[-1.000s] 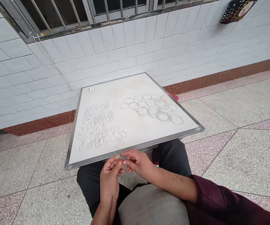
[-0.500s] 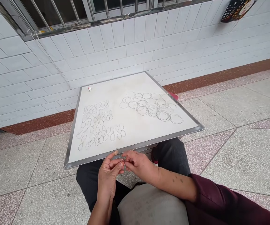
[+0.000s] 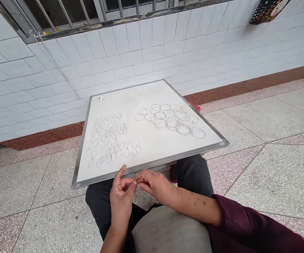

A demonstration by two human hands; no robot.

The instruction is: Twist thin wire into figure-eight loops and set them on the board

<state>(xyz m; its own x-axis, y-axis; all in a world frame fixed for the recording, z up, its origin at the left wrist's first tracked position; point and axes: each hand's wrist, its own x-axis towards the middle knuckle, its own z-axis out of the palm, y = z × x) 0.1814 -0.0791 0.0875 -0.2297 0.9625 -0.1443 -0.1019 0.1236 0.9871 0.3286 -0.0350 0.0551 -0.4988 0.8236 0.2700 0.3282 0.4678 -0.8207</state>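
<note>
Two groups of wire shapes already lie on the steel-edged board (image 3: 152, 163): rings (image 3: 170, 121) and figure-eight loops (image 3: 107, 140). On my feed, left hand (image 3: 120, 200) and right hand (image 3: 155, 184) meet, pinching one small wire piece (image 3: 137, 181) just off the board's near edge.

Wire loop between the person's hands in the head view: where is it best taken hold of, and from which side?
Probably at the gathered end of the wire loop, pinched with the fingers from the near side, where the left hand and right hand meet. The thin arc rising toward the white board looks too fine to grip alone.
</note>
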